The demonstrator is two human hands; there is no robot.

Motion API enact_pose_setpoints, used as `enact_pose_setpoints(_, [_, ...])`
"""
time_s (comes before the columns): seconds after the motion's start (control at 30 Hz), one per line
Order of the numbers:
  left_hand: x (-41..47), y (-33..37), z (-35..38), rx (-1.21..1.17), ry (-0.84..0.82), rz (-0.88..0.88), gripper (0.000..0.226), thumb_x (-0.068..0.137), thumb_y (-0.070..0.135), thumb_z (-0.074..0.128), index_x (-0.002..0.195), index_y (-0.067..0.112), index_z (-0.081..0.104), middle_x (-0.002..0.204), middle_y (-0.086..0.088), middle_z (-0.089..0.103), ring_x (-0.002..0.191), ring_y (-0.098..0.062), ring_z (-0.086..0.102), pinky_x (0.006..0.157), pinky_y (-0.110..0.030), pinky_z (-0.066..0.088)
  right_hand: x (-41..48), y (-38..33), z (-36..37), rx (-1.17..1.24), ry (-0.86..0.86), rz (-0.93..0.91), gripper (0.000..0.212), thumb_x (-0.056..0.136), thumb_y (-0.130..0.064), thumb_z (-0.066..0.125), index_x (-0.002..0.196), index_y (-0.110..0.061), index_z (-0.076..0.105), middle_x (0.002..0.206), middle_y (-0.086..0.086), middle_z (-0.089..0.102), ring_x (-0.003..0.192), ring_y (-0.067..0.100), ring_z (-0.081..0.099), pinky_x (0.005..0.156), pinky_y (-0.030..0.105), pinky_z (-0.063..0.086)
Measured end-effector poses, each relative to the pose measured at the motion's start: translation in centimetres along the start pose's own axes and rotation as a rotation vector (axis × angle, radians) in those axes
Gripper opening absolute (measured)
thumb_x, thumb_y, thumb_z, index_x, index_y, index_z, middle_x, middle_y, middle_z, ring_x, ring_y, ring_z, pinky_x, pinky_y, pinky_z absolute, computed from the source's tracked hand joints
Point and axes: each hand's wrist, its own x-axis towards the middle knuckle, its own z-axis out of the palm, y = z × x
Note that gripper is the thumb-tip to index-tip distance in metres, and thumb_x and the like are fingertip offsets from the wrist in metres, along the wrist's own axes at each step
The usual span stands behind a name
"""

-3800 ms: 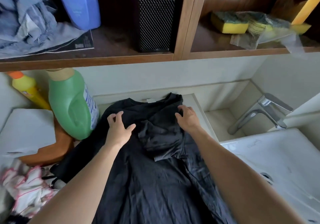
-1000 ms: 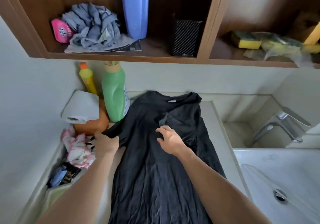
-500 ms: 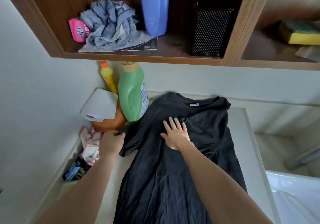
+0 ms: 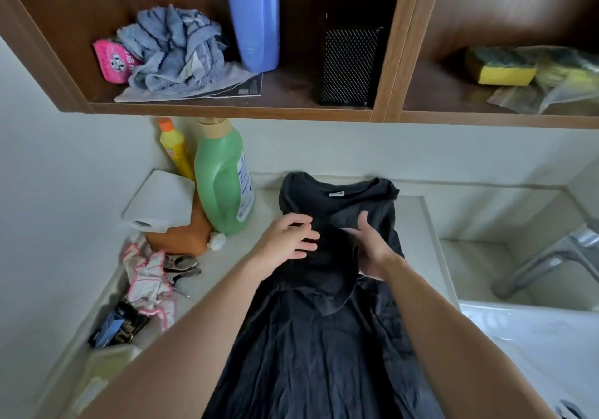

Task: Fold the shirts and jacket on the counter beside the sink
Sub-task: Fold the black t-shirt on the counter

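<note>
A black shirt (image 4: 324,347) lies lengthwise on the pale counter (image 4: 416,221), collar and white tag at the far end. Both sleeves are folded in over its chest. My left hand (image 4: 287,240) rests on the left sleeve fold, fingers spread and pointing right. My right hand (image 4: 372,247) is set edge-on against the right side of the same fold, thumb up, fingers partly under the cloth. The two hands are a few centimetres apart. The shirt's hem runs out of view at the bottom.
A green detergent bottle (image 4: 223,175), a yellow bottle (image 4: 175,149), a paper roll (image 4: 158,201) on an orange object, a pink-edged cloth (image 4: 147,282) and scissors (image 4: 181,264) crowd the counter's left. The sink (image 4: 534,337) and tap (image 4: 544,263) lie right. A wooden shelf (image 4: 227,112) hangs overhead.
My left hand has carried the left sleeve from the counter's left side in over the shirt's chest. My right hand has turned from flat on the cloth to edge-on beside the fold.
</note>
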Motion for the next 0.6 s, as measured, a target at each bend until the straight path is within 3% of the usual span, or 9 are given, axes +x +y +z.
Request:
enact_pose_setpoints(0.07, [0.3, -2.1, 0.0, 0.03, 0.081, -0.046, 0.024, 0.103, 0.022, 0.05, 0.125, 0.022, 0.059, 0.103, 0.002, 0.077, 0.089, -0.014, 0.075, 0.08, -0.029, 0.056, -1.4, 0.2, -1.4, -0.129, -0.036, 0.08, 0.082, 0.088, -0.081, 0.032, 0.131, -0.019, 0.064, 0.132, 0.006, 0.065, 0.123, 0.028, 0.061, 0.099, 0.048, 0.053])
enact_pose_setpoints(0.13, [0.2, -3.8, 0.0, 0.057, 0.109, -0.094, 0.026, 0.1, 0.02, 0.054, 0.125, 0.022, 0.059, 0.102, 0.003, 0.076, 0.089, -0.014, 0.074, 0.081, -0.029, 0.056, -2.0, 0.6, -1.4, -0.281, 0.028, 0.078, 0.047, 0.095, -0.043, 0.063, 0.132, -0.015, 0.06, 0.125, 0.008, 0.069, 0.115, 0.028, 0.067, 0.094, 0.052, 0.055])
enact_pose_setpoints(0.2, [0.2, -4.8, 0.0, 0.102, 0.126, -0.112, 0.029, 0.097, 0.019, 0.057, 0.125, 0.023, 0.059, 0.107, 0.002, 0.074, 0.091, -0.014, 0.073, 0.084, -0.031, 0.057, -1.5, 0.7, -1.1, -0.502, 0.218, -0.06, 0.036, 0.09, -0.004, 0.068, 0.125, -0.009, 0.059, 0.116, 0.017, 0.07, 0.104, 0.032, 0.07, 0.089, 0.054, 0.057])
enact_pose_setpoints(0.23, [0.2, -5.1, -0.1, 0.133, 0.123, -0.109, 0.029, 0.097, 0.019, 0.057, 0.126, 0.024, 0.059, 0.111, 0.001, 0.071, 0.093, -0.014, 0.072, 0.084, -0.031, 0.056, -1.2, 0.3, -0.9, -0.558, 0.309, -0.166, 0.035, 0.089, 0.003, 0.065, 0.122, -0.008, 0.06, 0.116, 0.019, 0.069, 0.105, 0.033, 0.069, 0.091, 0.052, 0.057])
enact_pose_setpoints(0.37, [0.2, -6.0, -0.2, 0.275, 0.032, -0.106, 0.036, 0.099, 0.021, 0.057, 0.134, 0.029, 0.053, 0.125, 0.006, 0.06, 0.102, -0.012, 0.066, 0.083, -0.029, 0.054, -1.1, -3.1, -1.1, -0.67, 0.562, -0.532, 0.031, 0.09, -0.006, 0.069, 0.119, -0.018, 0.065, 0.114, -0.001, 0.066, 0.108, 0.015, 0.06, 0.096, 0.026, 0.051])
enact_pose_setpoints(0.43, [0.3, -6.4, -0.1, 0.316, -0.008, -0.109, 0.042, 0.098, 0.023, 0.059, 0.139, 0.03, 0.05, 0.131, 0.009, 0.055, 0.108, -0.01, 0.062, 0.082, -0.026, 0.054, -1.3, -4.2, -2.5, -0.799, 0.688, -0.603, 0.032, 0.087, -0.013, 0.074, 0.117, -0.021, 0.065, 0.104, -0.005, 0.066, 0.097, 0.012, 0.059, 0.078, 0.003, 0.043])
enact_pose_setpoints(0.47, [0.4, -6.5, -0.1, 0.313, -0.021, -0.113, 0.044, 0.098, 0.024, 0.059, 0.141, 0.029, 0.049, 0.134, 0.009, 0.053, 0.111, -0.01, 0.06, 0.081, -0.025, 0.053, -1.2, -4.2, -3.6, -0.841, 0.735, -0.579, 0.034, 0.086, -0.015, 0.075, 0.118, -0.02, 0.064, 0.103, -0.003, 0.066, 0.092, 0.013, 0.059, 0.07, 0.002, 0.042])
enact_pose_setpoints(0.53, [0.5, -6.6, 0.0, 0.292, -0.042, -0.133, 0.046, 0.099, 0.025, 0.058, 0.143, 0.029, 0.047, 0.137, 0.008, 0.051, 0.115, -0.012, 0.059, 0.08, -0.025, 0.052, -1.4, -3.4, -5.3, -0.863, 0.773, -0.373, 0.043, 0.087, -0.015, 0.074, 0.127, -0.015, 0.06, 0.112, 0.007, 0.065, 0.09, 0.021, 0.062, 0.068, 0.015, 0.053])
enact_pose_setpoints(0.6, [0.8, -6.5, 0.2, 0.298, -0.032, -0.149, 0.045, 0.099, 0.024, 0.057, 0.142, 0.027, 0.047, 0.135, 0.006, 0.053, 0.11, -0.013, 0.063, 0.079, -0.026, 0.052, -1.1, -2.2, -6.0, -0.912, 0.814, -0.21, 0.052, 0.088, -0.014, 0.071, 0.137, -0.014, 0.051, 0.127, 0.012, 0.059, 0.106, 0.028, 0.061, 0.083, 0.035, 0.055])
